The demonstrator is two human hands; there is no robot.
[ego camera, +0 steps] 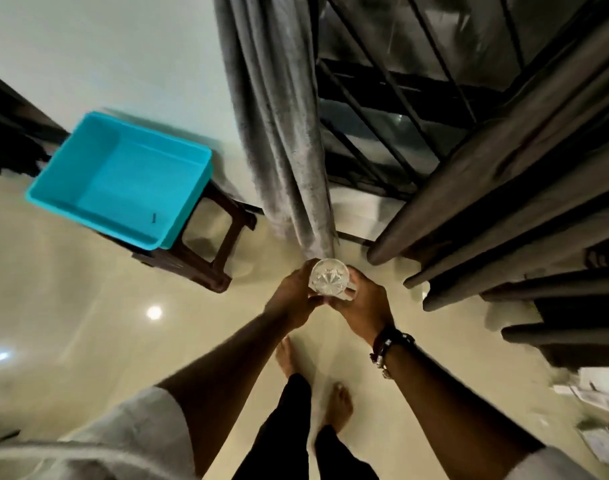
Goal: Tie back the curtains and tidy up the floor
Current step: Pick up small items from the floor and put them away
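glass tumbler [330, 279] gripped by both left hand [293, 299] and right hand [362, 308]; floor-tidying step, next probably carrying it to the turquoise bin [99, 199].

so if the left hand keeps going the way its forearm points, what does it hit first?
Likely the grey curtain: its hem hangs just past the left hand, which grips the cut glass together with the right hand. Depth is unclear.

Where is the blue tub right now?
In the head view, the blue tub sits left of the grey curtain, on a dark stool by the wall.
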